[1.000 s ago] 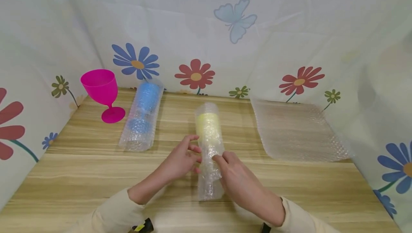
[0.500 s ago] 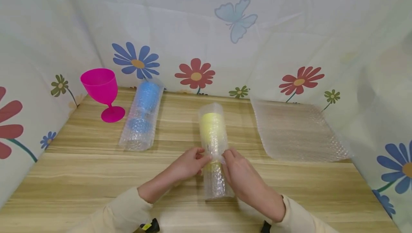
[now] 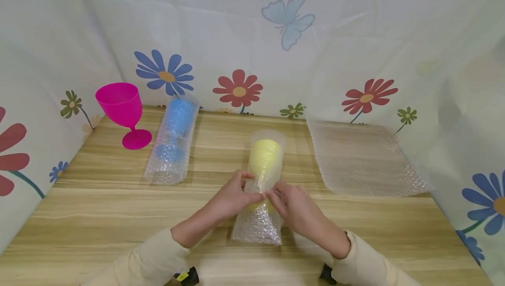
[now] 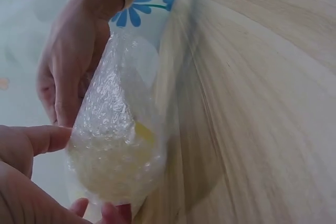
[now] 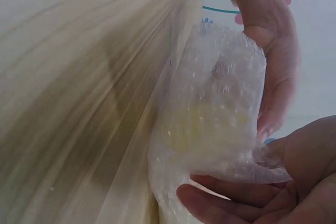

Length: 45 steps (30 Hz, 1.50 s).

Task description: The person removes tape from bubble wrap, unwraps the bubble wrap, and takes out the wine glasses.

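Observation:
A yellow goblet [image 3: 266, 154] lies rolled in bubble wrap [image 3: 258, 229] in the middle of the wooden table, its cup end pointing away. My left hand [image 3: 229, 198] holds the roll from the left, thumb on top and fingers round the side. From the right, my right hand [image 3: 300, 209] pinches a loose flap of the wrap between thumb and fingers, close to the left thumb. In the left wrist view, the flared near end of the bubble wrap [image 4: 107, 108] hangs over a yellow patch. The right wrist view shows the gathered film [image 5: 270, 163] at the right thumb.
A pink goblet [image 3: 120, 104] stands at the back left. Beside it lies a blue goblet [image 3: 179, 117] wrapped in bubble wrap. A flat bubble wrap sheet [image 3: 357, 159] lies at the right, its back edge against the flowered cloth [image 3: 221, 27] that surrounds the table.
The roll has turned and shifted slightly right, and its near end has spread wider. My left hand has moved from beside the roll onto it; the right hand now pinches the flap.

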### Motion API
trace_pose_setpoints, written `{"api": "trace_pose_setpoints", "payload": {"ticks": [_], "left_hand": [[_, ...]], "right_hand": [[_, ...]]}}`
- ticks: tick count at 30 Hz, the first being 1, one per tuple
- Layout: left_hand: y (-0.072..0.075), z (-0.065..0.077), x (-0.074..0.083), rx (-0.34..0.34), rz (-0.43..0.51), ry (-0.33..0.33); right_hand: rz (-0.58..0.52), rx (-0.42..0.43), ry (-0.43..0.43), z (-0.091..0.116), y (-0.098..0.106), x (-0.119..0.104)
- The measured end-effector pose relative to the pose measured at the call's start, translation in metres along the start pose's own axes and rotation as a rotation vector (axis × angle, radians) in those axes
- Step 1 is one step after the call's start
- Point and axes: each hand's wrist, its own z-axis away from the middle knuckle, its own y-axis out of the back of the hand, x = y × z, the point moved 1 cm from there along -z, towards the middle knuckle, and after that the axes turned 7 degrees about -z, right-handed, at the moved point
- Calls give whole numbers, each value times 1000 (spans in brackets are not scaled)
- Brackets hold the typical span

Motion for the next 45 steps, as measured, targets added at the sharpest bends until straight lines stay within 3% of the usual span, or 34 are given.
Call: {"api": "trace_pose_setpoints", "payload": {"ticks": [10, 14, 17, 21, 32, 35, 41, 45], "left_hand": [[2, 3, -5, 106, 107, 37], [3, 3, -8, 165, 19, 12], [4, 3, -11, 206, -107, 10], [5, 1, -13, 198, -158, -1], [7, 8, -14, 83, -30, 19], [7, 6, -13, 94, -33, 12], [4, 1, -13, 146, -123, -62], [5, 2, -11, 147, -136, -68]], "right_hand": [[-101, -134, 43, -13, -7, -1], [-98, -117, 52, -18, -12, -4], [-132, -93, 39, -21, -18, -6], [-155, -53, 73, -24, -26, -6], [-29, -12, 119, -30, -30, -8], [10, 12, 141, -31, -32, -8], [222, 107, 281, -31, -38, -7], [259, 86, 300, -30, -39, -7]]}}
